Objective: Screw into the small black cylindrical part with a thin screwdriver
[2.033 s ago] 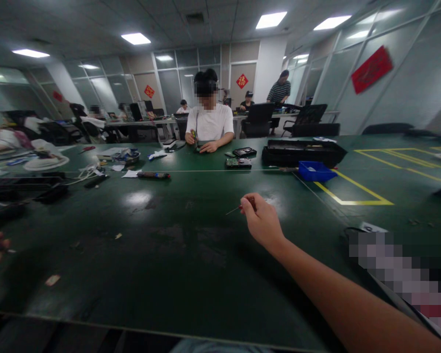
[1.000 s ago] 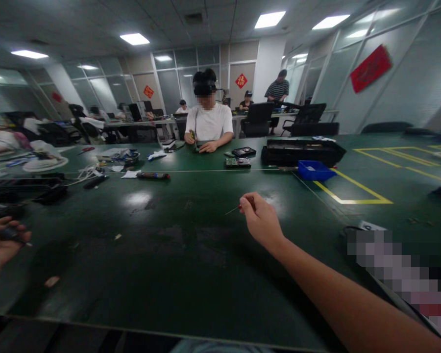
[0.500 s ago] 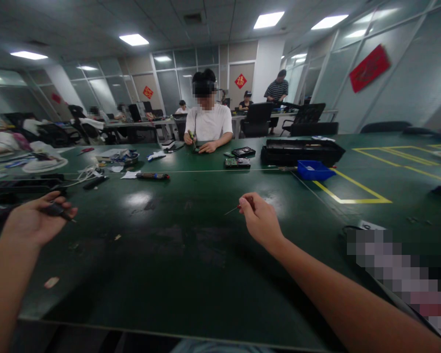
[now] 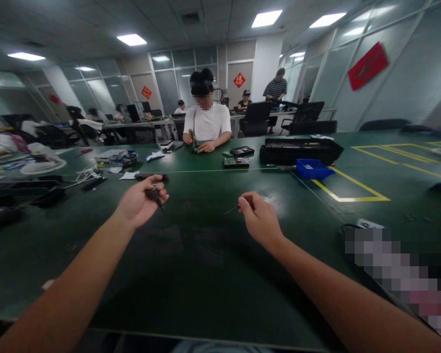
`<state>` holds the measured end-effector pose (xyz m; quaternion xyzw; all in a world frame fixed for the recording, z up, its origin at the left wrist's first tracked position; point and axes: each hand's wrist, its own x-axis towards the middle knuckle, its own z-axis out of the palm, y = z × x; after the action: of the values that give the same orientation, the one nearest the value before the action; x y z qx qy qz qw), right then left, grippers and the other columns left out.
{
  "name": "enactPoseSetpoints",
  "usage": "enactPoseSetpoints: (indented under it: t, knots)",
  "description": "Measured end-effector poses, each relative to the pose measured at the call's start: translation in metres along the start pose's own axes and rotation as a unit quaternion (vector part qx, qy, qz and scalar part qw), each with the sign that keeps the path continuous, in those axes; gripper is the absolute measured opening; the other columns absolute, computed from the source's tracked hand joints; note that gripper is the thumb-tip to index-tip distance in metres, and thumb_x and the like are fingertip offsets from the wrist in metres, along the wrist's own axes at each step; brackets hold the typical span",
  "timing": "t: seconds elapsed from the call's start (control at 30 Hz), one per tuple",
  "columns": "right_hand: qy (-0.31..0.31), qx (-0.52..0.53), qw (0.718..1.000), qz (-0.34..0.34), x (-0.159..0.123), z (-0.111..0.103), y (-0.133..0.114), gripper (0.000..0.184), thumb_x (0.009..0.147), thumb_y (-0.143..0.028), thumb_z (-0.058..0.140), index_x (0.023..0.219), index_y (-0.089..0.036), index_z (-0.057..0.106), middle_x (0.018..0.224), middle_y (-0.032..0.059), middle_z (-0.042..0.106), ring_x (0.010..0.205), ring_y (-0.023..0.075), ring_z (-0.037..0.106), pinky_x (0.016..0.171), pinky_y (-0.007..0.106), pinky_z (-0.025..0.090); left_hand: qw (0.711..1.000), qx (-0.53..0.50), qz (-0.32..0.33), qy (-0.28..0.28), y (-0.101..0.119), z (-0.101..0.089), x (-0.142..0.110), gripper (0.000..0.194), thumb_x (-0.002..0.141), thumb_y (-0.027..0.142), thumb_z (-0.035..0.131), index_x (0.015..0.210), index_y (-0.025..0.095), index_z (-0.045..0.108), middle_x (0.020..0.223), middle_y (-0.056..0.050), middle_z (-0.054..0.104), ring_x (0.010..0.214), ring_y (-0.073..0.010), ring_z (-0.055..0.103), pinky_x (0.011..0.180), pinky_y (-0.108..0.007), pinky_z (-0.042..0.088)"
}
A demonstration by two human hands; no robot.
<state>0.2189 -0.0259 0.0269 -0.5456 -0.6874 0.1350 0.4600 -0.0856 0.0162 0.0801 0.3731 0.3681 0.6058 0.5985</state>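
Note:
My left hand (image 4: 137, 203) is above the table left of centre, its fingers curled round a stubby dark grey tool (image 4: 153, 194). The tool narrows to a short tip pointing down and to the right; its exact kind is unclear. To the right, my right hand (image 4: 259, 213) pinches a small screwdriver (image 4: 231, 210) with a reddish handle, mostly hidden by the fingers. Its thin metal shaft points left and slightly down, toward my left hand. A gap of bare green tabletop (image 4: 194, 235) lies between the two hands.
A co-worker in a white shirt (image 4: 208, 122) sits opposite. Ahead lie opened hard drives (image 4: 235, 162), a long black housing (image 4: 299, 152) and a blue bin (image 4: 314, 169). Cables (image 4: 86, 174) and black parts (image 4: 47, 197) crowd the left. A blurred-out object (image 4: 397, 274) stands near right.
My left hand has come in from the left edge with the dark tool and moved right and up, toward my right hand. My right hand has stayed nearly still with the screwdriver.

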Motion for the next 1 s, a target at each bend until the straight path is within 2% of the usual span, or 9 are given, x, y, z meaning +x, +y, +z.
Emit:
enactPoseSetpoints:
  t: [0.2, 0.27, 0.33, 0.4, 0.5, 0.6, 0.67, 0.87, 1.0]
  knots:
    - [-0.004, -0.002, 1.000, -0.005, -0.001, 0.000, -0.002, 0.023, 0.097, -0.037, 0.044, 0.096, -0.020, 0.060, 0.079, 0.0026, 0.068, 0.072, 0.0174, 0.063, 0.064, 0.030, 0.043, 0.995, -0.016, -0.045, -0.085, -0.037, 0.071, -0.017, 0.033, 0.062, 0.005, 0.047, 0.091, 0.014, 0.057, 0.072, -0.002, 0.049, 0.064, -0.0136, 0.050, 0.063, -0.027, 0.044]
    - [0.000, -0.002, 1.000, -0.006, -0.002, 0.000, -0.002, 0.023, 0.097, -0.037, 0.044, 0.096, -0.020, 0.060, 0.079, 0.0027, 0.068, 0.073, 0.0174, 0.064, 0.065, 0.030, 0.043, 0.994, 0.013, -0.023, -0.110, -0.054, 0.085, -0.023, 0.033, 0.060, 0.006, 0.045, 0.090, 0.014, 0.058, 0.072, -0.003, 0.051, 0.065, -0.0138, 0.050, 0.064, -0.026, 0.043]
    - [0.003, -0.005, 1.000, -0.006, -0.002, 0.001, -0.003, 0.023, 0.097, -0.037, 0.044, 0.096, -0.021, 0.060, 0.079, 0.0026, 0.069, 0.073, 0.0176, 0.064, 0.065, 0.030, 0.043, 0.986, 0.093, 0.023, -0.133, -0.073, 0.091, -0.026, 0.032, 0.062, 0.007, 0.044, 0.089, 0.014, 0.059, 0.072, -0.002, 0.054, 0.067, -0.0142, 0.051, 0.067, -0.027, 0.041]
    - [0.002, -0.012, 1.000, -0.004, -0.002, 0.002, -0.003, 0.022, 0.096, -0.037, 0.044, 0.096, -0.021, 0.060, 0.079, 0.0026, 0.069, 0.073, 0.0179, 0.064, 0.066, 0.030, 0.043, 0.965, 0.202, 0.059, -0.156, -0.090, 0.090, -0.027, 0.030, 0.066, 0.008, 0.042, 0.090, 0.016, 0.060, 0.073, -0.002, 0.055, 0.070, -0.0149, 0.051, 0.069, -0.028, 0.039]
    - [-0.006, -0.018, 1.000, -0.005, -0.002, 0.003, -0.003, 0.022, 0.096, -0.036, 0.044, 0.096, -0.021, 0.060, 0.080, 0.0029, 0.069, 0.073, 0.0183, 0.064, 0.066, 0.030, 0.043, 0.917, 0.340, 0.080, -0.195, -0.109, 0.079, -0.025, 0.029, 0.075, 0.012, 0.040, 0.094, 0.018, 0.060, 0.075, -0.002, 0.058, 0.075, -0.0166, 0.053, 0.073, -0.030, 0.039]
    - [-0.009, -0.021, 1.000, -0.010, -0.002, 0.004, -0.003, 0.022, 0.096, -0.037, 0.044, 0.096, -0.021, 0.060, 0.080, 0.0036, 0.069, 0.073, 0.0188, 0.065, 0.067, 0.031, 0.043, 0.870, 0.428, 0.109, -0.220, -0.116, 0.065, -0.018, 0.030, 0.079, 0.013, 0.036, 0.098, 0.019, 0.059, 0.078, -0.002, 0.059, 0.078, -0.0174, 0.055, 0.076, -0.031, 0.040]
    - [-0.010, -0.023, 1.000, -0.011, -0.003, 0.004, -0.004, 0.023, 0.096, -0.037, 0.044, 0.096, -0.021, 0.060, 0.079, 0.0038, 0.069, 0.073, 0.0190, 0.065, 0.066, 0.031, 0.043, 0.850, 0.461, 0.125, -0.222, -0.117, 0.058, -0.013, 0.031, 0.080, 0.012, 0.035, 0.099, 0.019, 0.058, 0.079, -0.002, 0.059, 0.079, -0.0174, 0.056, 0.077, -0.031, 0.041]
    - [-0.036, -0.023, 0.999, -0.014, -0.004, 0.003, -0.009, 0.026, 0.096, -0.040, 0.044, 0.096, -0.020, 0.061, 0.079, 0.0041, 0.068, 0.072, 0.0186, 0.063, 0.064, 0.030, 0.042, 0.844, 0.470, 0.130, -0.222, -0.118, 0.049, -0.002, 0.030, 0.080, 0.012, 0.034, 0.096, 0.018, 0.059, 0.078, -0.001, 0.058, 0.077, -0.0170, 0.055, 0.075, -0.031, 0.041]
    - [-0.055, -0.014, 0.998, -0.018, -0.005, 0.002, -0.010, 0.021, 0.095, -0.037, 0.047, 0.097, -0.021, 0.060, 0.083, 0.0033, 0.068, 0.072, 0.0174, 0.062, 0.064, 0.030, 0.043, 0.829, 0.491, 0.151, -0.222, -0.121, 0.047, -0.002, 0.028, 0.080, 0.014, 0.043, 0.103, 0.019, 0.059, 0.090, -0.004, 0.060, 0.088, -0.0194, 0.055, 0.082, -0.033, 0.042]
